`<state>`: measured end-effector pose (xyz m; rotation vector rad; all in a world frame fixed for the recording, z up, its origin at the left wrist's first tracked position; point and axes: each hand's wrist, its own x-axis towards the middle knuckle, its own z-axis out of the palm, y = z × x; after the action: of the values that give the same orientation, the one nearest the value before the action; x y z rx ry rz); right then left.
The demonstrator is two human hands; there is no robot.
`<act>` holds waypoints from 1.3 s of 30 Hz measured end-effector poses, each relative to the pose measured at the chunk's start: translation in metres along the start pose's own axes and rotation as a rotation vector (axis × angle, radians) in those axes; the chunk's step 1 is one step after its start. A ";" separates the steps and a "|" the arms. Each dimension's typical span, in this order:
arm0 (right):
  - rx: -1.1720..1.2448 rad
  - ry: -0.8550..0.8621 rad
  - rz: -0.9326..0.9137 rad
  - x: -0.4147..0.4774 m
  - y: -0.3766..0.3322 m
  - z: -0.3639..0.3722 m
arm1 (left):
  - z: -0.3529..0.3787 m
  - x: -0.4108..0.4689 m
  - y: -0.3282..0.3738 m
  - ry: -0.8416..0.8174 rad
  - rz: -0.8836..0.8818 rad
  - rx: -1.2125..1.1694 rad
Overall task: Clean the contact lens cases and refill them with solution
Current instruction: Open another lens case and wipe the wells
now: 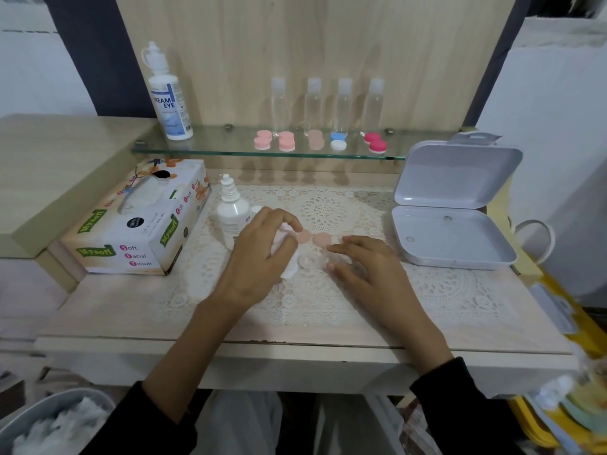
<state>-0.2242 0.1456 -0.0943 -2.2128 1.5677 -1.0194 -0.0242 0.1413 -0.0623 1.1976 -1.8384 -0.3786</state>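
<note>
The left hand clamps a tissue wad just left of the clear lens case; the right hand seems to pinch the case's right end; a hard wipe could skid it into the peach caps just behind.

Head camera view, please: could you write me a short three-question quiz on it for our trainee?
1. True or false: the white box beside the lace mat is closed.
2. What does the left hand grip? A. a white tissue B. a bottle C. a peach cap
3. How many clear bottles stand on the glass shelf?
Key: 1. False, its lid stands open. 2. A. 3. Four.
</note>
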 end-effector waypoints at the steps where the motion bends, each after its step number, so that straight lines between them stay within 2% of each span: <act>1: -0.006 -0.001 -0.001 0.000 0.001 0.000 | 0.000 0.000 -0.002 -0.056 -0.013 0.006; 5: -0.003 -0.004 -0.003 -0.001 0.002 0.001 | 0.003 0.000 -0.004 -0.195 0.017 0.024; 11: -0.009 -0.005 -0.011 0.001 0.002 0.002 | 0.004 0.003 -0.005 -0.202 0.063 0.102; 18: -0.024 0.000 -0.019 0.000 0.002 0.002 | 0.002 0.002 -0.003 -0.229 0.126 0.321; 26: -0.049 0.011 -0.040 -0.001 0.000 0.003 | 0.007 0.012 0.012 -0.308 0.115 0.608; 35: -0.036 0.024 -0.042 0.000 -0.001 0.004 | 0.015 0.016 0.015 -0.310 0.087 0.620; 39: -0.039 0.023 -0.032 0.000 -0.002 0.003 | 0.017 0.011 0.012 -0.286 0.037 0.546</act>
<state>-0.2207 0.1458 -0.0954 -2.2667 1.5802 -1.0357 -0.0460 0.1347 -0.0587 1.5278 -2.2981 -0.0179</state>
